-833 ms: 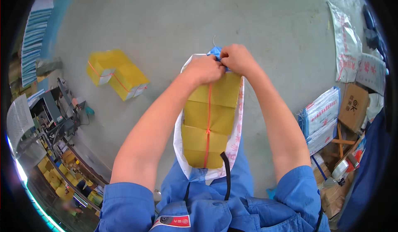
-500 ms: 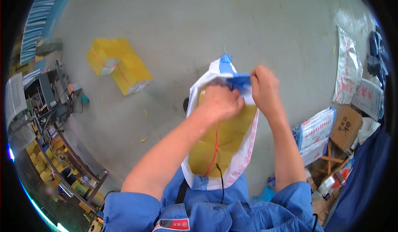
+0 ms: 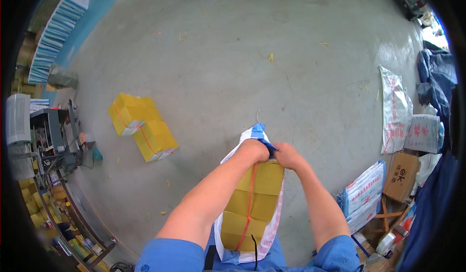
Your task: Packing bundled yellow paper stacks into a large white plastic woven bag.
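Note:
In front of my body stands a white woven sack (image 3: 274,230) with blue and pink markings, its mouth spread around a stack of yellow paper-wrapped packs (image 3: 234,201) tied with red string. My left hand (image 3: 254,150) reaches over the stack into the sack's far end; its fingers are hidden behind the blue rim. Close beside it, my right hand (image 3: 287,156) is closed, pinching the far right edge of the sack. A dark cord lies across the near end of the stack.
Two yellow tied bundles (image 3: 156,138) rest on the floor to the left. Folded white sacks (image 3: 365,194), a cardboard box (image 3: 401,177) and a silvery sack (image 3: 394,109) lie at right. A machine (image 3: 56,133) stands at far left, near stacked blue-white bundles (image 3: 58,34).
My view has tipped up, so everything sits lower in the picture. My left hand has gone deeper into the sack's far end, and my right hand has come in closer to it.

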### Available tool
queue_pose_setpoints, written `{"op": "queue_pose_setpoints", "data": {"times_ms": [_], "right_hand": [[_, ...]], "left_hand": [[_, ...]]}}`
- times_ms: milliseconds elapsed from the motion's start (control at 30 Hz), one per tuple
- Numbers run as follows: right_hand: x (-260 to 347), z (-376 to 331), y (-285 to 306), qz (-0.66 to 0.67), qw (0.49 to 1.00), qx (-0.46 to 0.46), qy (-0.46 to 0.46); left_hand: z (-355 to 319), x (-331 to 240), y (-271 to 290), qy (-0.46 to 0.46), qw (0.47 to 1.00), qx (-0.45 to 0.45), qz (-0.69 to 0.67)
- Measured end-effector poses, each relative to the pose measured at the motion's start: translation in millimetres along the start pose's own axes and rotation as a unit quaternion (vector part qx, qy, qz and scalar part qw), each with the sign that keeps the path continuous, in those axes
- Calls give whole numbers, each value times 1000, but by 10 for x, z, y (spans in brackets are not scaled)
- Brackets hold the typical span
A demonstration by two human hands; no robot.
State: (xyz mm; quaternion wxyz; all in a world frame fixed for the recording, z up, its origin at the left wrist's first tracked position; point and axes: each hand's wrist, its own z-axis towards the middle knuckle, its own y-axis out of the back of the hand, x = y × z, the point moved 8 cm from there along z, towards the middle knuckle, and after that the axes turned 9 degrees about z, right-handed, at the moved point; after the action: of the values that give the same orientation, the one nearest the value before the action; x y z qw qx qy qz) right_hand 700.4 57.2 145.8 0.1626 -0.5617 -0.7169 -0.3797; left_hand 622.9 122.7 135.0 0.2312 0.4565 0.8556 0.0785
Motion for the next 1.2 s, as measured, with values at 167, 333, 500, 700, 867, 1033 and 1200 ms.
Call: {"op": "queue_pose_setpoints", "data": {"times_ms": [167,333,500,700,867,1033,1200], "right_hand": [[54,-139,134,-93,993,-35,57],[422,-766,362,-125,988,-71,59],[620,-975,299,16,992,26,122],[129,-400,80,385,911,135,-66],[341,-277,-184,56,985,162,2],[84,-271,-131,75,992,99,-17],[178,-362,101,-4,994,-103,32]], "left_hand": [[-131,-123,-292,-6,995,-92,-41],[-571,-417,-207,-15,991,-119,-59],[-694,-570,-74,-83,954,-288,20],[-678,-588,-246,-78,988,-128,-25],[-720,-547,-258,-53,989,-111,-77],[-881,-626,-171,-65,983,-154,-79],[-837,-568,-200,-48,978,-144,-144]]}}
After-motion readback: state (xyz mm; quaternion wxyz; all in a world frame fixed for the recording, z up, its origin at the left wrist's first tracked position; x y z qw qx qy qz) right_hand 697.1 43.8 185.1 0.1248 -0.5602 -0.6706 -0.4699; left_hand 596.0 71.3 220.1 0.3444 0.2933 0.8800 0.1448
